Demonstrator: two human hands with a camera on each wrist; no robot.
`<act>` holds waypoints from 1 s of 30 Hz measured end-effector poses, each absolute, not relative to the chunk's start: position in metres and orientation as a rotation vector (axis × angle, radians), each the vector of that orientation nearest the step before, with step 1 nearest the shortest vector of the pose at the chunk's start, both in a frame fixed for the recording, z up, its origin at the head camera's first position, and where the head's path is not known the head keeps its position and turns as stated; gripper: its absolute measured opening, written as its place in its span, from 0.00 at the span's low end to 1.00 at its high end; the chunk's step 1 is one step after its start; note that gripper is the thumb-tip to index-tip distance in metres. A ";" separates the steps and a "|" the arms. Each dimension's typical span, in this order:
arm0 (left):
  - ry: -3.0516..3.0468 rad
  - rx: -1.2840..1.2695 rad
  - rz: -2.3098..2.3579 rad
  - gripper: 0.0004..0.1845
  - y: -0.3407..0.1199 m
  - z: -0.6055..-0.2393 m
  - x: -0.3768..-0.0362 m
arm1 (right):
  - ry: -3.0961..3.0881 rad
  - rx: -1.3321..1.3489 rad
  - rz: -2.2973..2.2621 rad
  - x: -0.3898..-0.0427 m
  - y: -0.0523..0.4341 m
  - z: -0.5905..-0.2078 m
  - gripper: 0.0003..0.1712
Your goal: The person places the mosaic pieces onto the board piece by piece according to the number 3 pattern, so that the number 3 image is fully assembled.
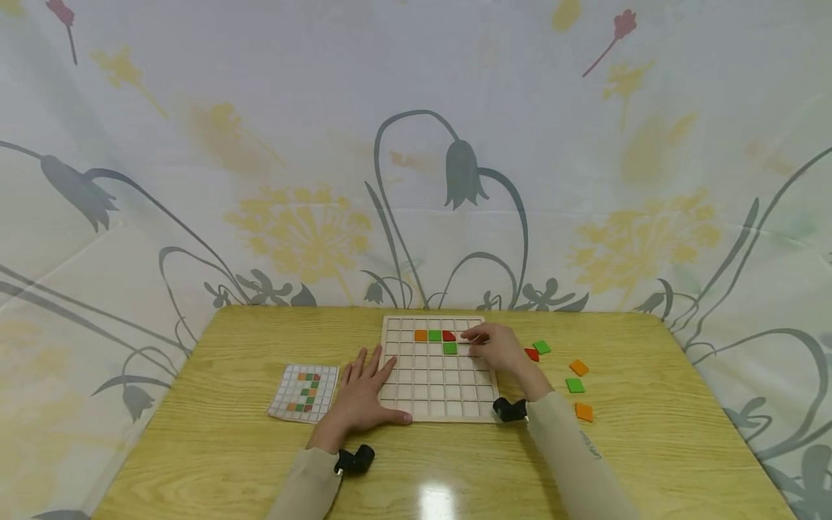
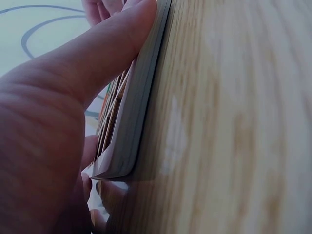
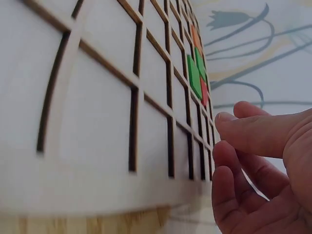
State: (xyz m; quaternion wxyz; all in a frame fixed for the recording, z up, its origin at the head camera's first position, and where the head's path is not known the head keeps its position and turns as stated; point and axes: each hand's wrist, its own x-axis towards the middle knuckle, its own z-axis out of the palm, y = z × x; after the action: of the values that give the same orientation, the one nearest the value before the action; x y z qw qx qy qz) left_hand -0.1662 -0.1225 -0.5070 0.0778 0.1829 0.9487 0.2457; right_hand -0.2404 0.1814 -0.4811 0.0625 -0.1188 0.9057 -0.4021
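While the left hand (image 1: 360, 397) lies spread flat, steadying the grid board (image 1: 434, 393) at its near-left edge, the right hand (image 1: 497, 348) hovers loosely curled, gripping nothing visible, over the board's far-right cells, just right of the green tile (image 1: 450, 348).

Bright, even, soft light from overhead in the head view; white glare patch on the glossy surface (image 1: 437, 498) near the bottom edge. Only faint shadows. Wide-angle bending toward the frame edges. Left wrist view dim, blurred, the near hand (image 2: 53, 146) out of focus. Right wrist view brighter, nearest part of the grid board (image 3: 97, 122) soft, fingers (image 3: 253, 134) fairly sharp.
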 end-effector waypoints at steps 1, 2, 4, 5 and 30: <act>2.843 0.548 0.736 0.59 -0.123 -0.507 -0.166 | 2.726 -0.352 -1.230 -0.239 0.185 -0.479 0.15; 2.842 0.549 0.736 0.59 -0.123 -0.507 -0.166 | 2.716 -0.348 -1.245 -0.238 0.188 -0.479 0.16; 2.841 0.549 0.736 0.59 -0.123 -0.508 -0.166 | 2.713 -0.358 -1.266 -0.235 0.196 -0.477 0.16; 2.840 0.549 0.737 0.59 -0.123 -0.508 -0.166 | 2.714 -0.371 -1.275 -0.234 0.200 -0.476 0.16; 2.830 0.569 0.755 0.59 -0.124 -0.507 -0.167 | 2.902 -0.243 -1.127 -0.206 0.292 -0.474 0.17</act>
State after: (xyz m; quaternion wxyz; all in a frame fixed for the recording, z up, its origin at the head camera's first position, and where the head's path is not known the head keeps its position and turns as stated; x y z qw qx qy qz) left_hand -0.1668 -0.1239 -0.5073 0.0787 0.1900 0.9455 0.2524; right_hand -0.2063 0.2917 -0.4742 0.0093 -0.0779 0.9293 -0.3609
